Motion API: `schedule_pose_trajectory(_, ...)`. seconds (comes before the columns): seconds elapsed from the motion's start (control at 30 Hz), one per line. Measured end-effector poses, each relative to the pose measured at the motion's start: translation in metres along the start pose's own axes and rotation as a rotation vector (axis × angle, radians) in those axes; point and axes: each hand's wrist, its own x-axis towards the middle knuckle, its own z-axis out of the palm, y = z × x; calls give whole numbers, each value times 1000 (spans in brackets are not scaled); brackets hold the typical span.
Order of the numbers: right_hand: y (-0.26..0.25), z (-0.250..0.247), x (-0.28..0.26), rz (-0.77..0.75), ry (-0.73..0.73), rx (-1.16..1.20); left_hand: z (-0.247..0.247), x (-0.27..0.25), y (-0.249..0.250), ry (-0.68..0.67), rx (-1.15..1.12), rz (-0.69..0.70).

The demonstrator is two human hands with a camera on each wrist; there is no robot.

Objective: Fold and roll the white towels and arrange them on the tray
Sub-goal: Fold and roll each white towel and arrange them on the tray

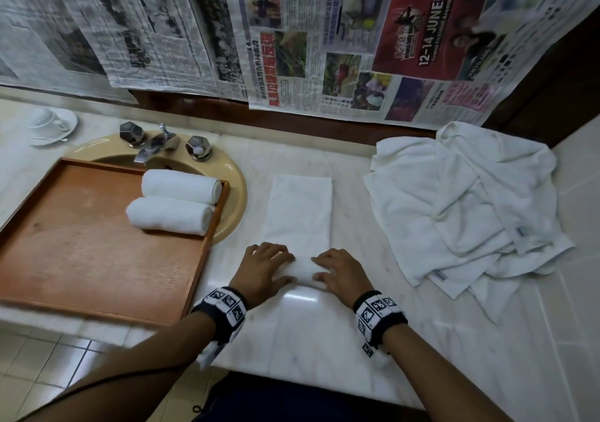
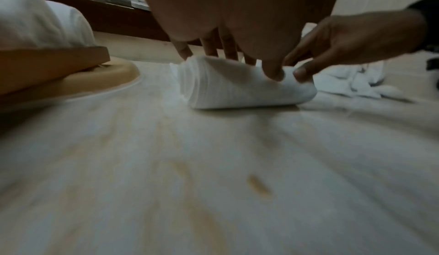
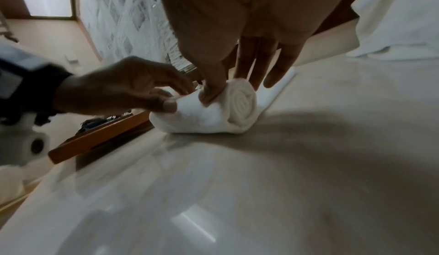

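Note:
A folded white towel (image 1: 298, 213) lies as a long strip on the marble counter, its near end wound into a roll (image 1: 305, 270). My left hand (image 1: 266, 265) grips the roll's left half, fingers over the top and thumb behind. My right hand (image 1: 341, 272) holds the right half the same way. The right wrist view shows the roll's spiral end (image 3: 242, 105) with my thumb pressed into it. A wooden tray (image 1: 81, 243) at the left carries two rolled white towels (image 1: 181, 186) (image 1: 168, 215) at its far right corner.
A heap of loose white towels (image 1: 464, 207) covers the counter's right side. The tray rests over a beige sink (image 1: 233, 174) with a chrome faucet (image 1: 156, 144). A cup and saucer (image 1: 48, 122) stand far left. Newspaper covers the wall behind.

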Motion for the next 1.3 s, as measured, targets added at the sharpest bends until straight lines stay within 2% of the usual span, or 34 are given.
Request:
schedule_pose_trajectory(0.17,0,1,5,-2,-12,-22,2,4,-6,-74,60,-14)
schedule_pose_trajectory(0.3,-3,5,1,-71,15,-104,-8,24,-6,-168,-24,-121)
schedule_pose_trajectory(0.53,-4,7,1,-132,34,-148,-15,37,-12,-305,-145,-171)
schedule_pose_trajectory(0.7,3,10,-1,-73,31,-29,-12,19,-6,-299,-208,-199)
schedule_pose_trajectory(0.8,1,5,-4,2,-25,14,-12,11,-6,-302,-183,-132)
schedule_pose_trajectory(0.93,1,-7,3,174,-111,162,-5,-4,-10,-128,-102,41)
schedule_pose_trajectory(1.07,4,-15,10,245,-215,210,6,-12,-12,-39,-60,20)
schedule_pose_trajectory(1.17,0,-11,7,225,-145,186,4,-3,-12,-48,-57,-4)
schedule_pose_trajectory(1.3,-2,0,-4,88,30,38,-1,15,-12,-127,-28,-77)
